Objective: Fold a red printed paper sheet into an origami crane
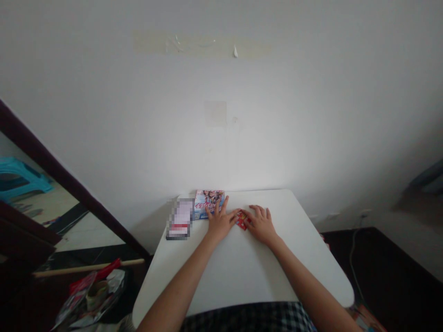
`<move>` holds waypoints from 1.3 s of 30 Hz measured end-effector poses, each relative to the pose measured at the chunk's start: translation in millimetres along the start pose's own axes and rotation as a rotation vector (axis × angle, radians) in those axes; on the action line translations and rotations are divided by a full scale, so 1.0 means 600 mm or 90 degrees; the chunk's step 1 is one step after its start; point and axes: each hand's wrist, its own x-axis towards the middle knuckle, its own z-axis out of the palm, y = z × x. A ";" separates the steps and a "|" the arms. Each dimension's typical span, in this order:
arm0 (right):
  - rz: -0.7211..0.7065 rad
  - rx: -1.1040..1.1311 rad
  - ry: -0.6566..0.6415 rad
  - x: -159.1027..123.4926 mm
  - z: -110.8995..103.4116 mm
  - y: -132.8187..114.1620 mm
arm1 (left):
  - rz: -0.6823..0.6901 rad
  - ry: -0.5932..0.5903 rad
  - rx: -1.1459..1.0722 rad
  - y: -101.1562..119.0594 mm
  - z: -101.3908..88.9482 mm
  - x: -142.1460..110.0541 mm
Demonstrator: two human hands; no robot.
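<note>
A small red card or packet [242, 220] with yellow and white print sits at the white table's surface, partly covered by fingers. My left hand [219, 222] has its thumb and forefinger at the card's upper left edge. Its other fingers spread forward over the corner of a colourful booklet [207, 203]. From the other side, my right hand [262, 224] grips the card with thumb and forefinger, the remaining fingers stretched out. Whether the card is flat on the table or slightly raised I cannot tell.
A phone-like object [180, 219], blurred by pixelation, lies left of the booklet on the white table [238, 272]. The table's far edge meets a pale wall [242, 152]. A dark-framed mirror [69, 180] leans at the left, above a bag of odds and ends [97, 295].
</note>
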 end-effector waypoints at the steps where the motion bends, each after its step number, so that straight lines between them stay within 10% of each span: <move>1: 0.001 0.000 0.000 0.000 0.001 0.000 | 0.002 -0.001 0.000 -0.001 0.001 0.000; 39: 0.085 -0.005 0.010 -0.045 -0.031 0.024 | 0.052 0.023 -0.004 0.002 0.001 -0.003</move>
